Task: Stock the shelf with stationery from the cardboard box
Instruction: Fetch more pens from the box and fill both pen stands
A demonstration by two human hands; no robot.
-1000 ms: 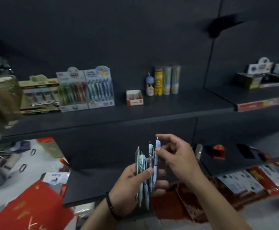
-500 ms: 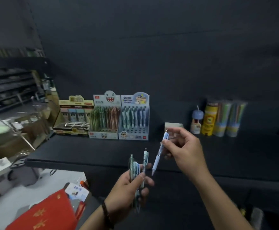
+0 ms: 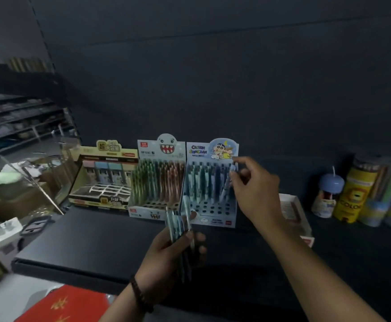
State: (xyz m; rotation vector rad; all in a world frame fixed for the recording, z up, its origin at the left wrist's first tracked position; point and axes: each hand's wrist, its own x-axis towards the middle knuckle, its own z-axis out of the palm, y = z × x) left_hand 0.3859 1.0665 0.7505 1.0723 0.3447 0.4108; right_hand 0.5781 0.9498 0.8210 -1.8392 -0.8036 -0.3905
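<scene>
Nearby: shark-face display [image 3: 157,182] and yellow tube [image 3: 352,196] on the dark shelf [image 3: 92,240].
Right hand [image 3: 257,194]: pinches one pen [image 3: 224,191] over the cartoon display [image 3: 213,205], at its right-hand slots.
Left hand [image 3: 166,254]: grips a pen bundle [image 3: 178,221], partly covering that display's front.

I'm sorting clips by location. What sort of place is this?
Probably a stationery shop: a dark shelf holds pen display boxes with header cards, pencil tubes stand at the right, and the left hand grips pens while the right hand pinches another pen.
</scene>
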